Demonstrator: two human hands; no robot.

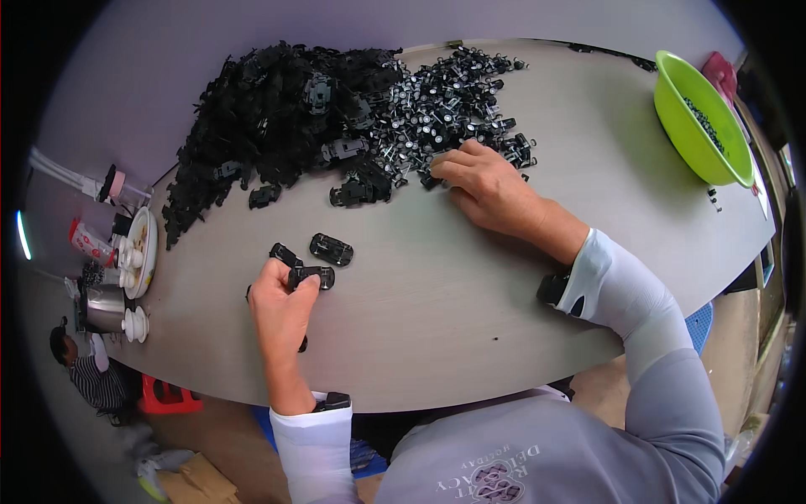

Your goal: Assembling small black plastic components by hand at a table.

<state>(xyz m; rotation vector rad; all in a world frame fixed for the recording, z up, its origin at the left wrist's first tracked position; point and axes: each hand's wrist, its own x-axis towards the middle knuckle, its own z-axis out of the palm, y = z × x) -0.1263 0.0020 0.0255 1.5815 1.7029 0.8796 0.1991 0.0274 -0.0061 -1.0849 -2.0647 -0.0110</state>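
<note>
My left hand point(281, 304) pinches a black toy car chassis point(316, 277) between thumb and fingers, low over the table. Just beyond it lie another black chassis point(332, 249) and a further black piece point(286, 254), partly covered by the hand. Farther right, my right hand point(487, 186) reaches to the near edge of a heap of small wheel-and-axle sets point(437, 105). Its fingers are curled and pressed together at the tips; what they hold is hidden. Beside that heap rises a large pile of black car chassis point(260, 118).
A green basin point(697, 126) with small wheel parts stands at the far right. Plates and cups point(138, 252) and a metal pot point(106, 307) stand off the left edge. A red stool point(168, 396) and another person point(92, 378) are at lower left.
</note>
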